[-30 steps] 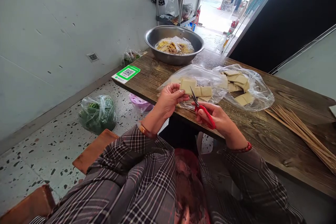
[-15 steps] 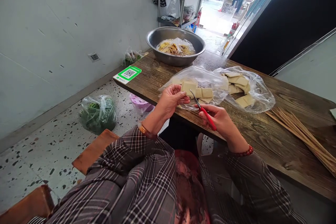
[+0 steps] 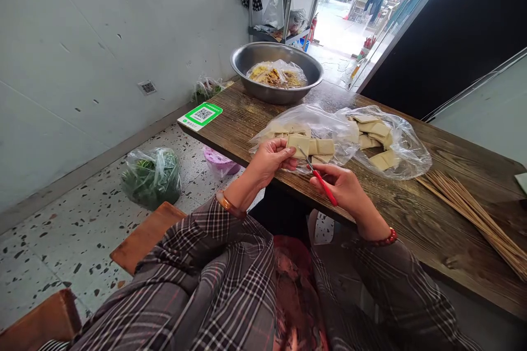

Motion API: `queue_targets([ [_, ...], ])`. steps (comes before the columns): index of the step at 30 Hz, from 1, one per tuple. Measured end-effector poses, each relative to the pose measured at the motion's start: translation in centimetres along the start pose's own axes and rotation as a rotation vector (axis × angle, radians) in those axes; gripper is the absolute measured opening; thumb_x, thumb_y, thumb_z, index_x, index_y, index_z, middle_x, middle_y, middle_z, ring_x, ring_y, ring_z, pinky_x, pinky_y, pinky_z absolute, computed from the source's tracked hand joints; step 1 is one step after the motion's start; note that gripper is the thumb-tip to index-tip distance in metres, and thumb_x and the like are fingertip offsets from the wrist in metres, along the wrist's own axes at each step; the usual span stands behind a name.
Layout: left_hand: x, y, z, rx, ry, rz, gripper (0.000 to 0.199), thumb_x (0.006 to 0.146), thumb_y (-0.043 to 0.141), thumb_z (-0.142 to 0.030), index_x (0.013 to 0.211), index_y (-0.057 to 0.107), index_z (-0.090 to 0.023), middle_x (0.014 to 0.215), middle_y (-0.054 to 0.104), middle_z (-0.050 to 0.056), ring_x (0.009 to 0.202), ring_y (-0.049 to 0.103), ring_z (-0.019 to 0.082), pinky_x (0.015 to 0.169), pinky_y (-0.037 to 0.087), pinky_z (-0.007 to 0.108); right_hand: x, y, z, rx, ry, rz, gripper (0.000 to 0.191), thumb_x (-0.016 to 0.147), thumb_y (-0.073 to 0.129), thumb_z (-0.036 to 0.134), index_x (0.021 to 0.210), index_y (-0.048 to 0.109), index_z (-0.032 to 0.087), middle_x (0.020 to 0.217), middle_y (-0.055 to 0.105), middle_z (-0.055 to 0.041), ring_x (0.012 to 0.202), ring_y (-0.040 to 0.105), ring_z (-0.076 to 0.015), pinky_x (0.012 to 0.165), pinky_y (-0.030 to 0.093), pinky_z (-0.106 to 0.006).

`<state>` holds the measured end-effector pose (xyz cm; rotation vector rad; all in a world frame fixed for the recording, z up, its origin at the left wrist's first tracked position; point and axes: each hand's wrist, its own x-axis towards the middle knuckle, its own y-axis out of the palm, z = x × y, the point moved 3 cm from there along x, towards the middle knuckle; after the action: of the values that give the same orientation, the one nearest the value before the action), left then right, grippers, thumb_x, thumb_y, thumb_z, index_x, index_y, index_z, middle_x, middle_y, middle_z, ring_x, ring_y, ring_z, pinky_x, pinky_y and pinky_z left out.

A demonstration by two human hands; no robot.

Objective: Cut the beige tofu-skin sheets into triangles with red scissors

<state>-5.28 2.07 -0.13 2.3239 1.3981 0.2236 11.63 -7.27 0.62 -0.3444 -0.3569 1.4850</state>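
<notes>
My left hand point(image 3: 275, 158) pinches a flat, pale tan square of what looks like tofu sheet point(image 3: 297, 144) by its left side. Red-handled scissors point(image 3: 325, 186) are gripped in my right hand point(image 3: 342, 189), with their metal blades pointing up and left at the square's face. Whether the blades cut into the square I cannot tell. More tan squares point(image 3: 321, 147) lie just beyond my hands on a clear plastic bag point(image 3: 284, 120). To the right, a second clear bag point(image 3: 415, 148) holds several more squares point(image 3: 373, 130).
A steel basin point(image 3: 278, 96) with bagged food stands at the far end of the wooden table point(image 3: 395, 203). Thin wooden skewers point(image 3: 473, 214) lie at the right. A green QR card point(image 3: 201, 115) sits on the left corner. On the floor rests a bag of greens point(image 3: 152, 178).
The tan square in my left hand has come down slightly and shifted a little right. The scissors have dipped slightly with my right hand. Both grips stay the same.
</notes>
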Motion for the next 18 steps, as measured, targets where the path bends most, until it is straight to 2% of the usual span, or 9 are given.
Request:
queue_targets([
  [4, -0.18, 0.09, -0.08, 0.025, -0.010, 0.019, 0.036, 0.067, 0.087, -0.036, 0.078, 0.063, -0.012, 0.062, 0.066, 0.001, 0.051, 0.062, 0.011, 0.052, 0.054, 0.023, 0.41, 0.23, 0.49, 0.079, 0.045, 0.035, 0.055, 0.073, 0.077, 0.055, 0.110, 0.077, 0.014, 0.070, 0.064, -0.0035, 0.061, 0.055, -0.0153, 0.052, 0.045, -0.028],
  [13, -0.29, -0.19, -0.11, 0.021, -0.025, 0.034, 0.037, 0.065, 0.087, -0.036, 0.079, 0.063, -0.013, 0.066, 0.067, 0.001, 0.053, 0.063, 0.011, 0.054, 0.055, 0.023, 0.19, 0.01, 0.50, 0.056, 0.030, -0.021, 0.049, 0.069, 0.080, 0.051, 0.101, 0.080, 0.014, 0.071, 0.064, -0.0034, 0.059, 0.050, -0.0133, 0.049, 0.039, -0.026],
  [18, -0.25, -0.30, -0.03, -0.004, -0.043, 0.038, 0.038, 0.070, 0.084, -0.042, 0.078, 0.060, -0.014, 0.064, 0.066, 0.001, 0.052, 0.062, 0.011, 0.053, 0.055, 0.022, 0.20, 0.06, 0.27, 0.054, 0.040, -0.004, 0.050, 0.069, 0.081, 0.051, 0.103, 0.079, 0.014, 0.071, 0.065, -0.0039, 0.058, 0.052, -0.0139, 0.049, 0.040, -0.026],
])
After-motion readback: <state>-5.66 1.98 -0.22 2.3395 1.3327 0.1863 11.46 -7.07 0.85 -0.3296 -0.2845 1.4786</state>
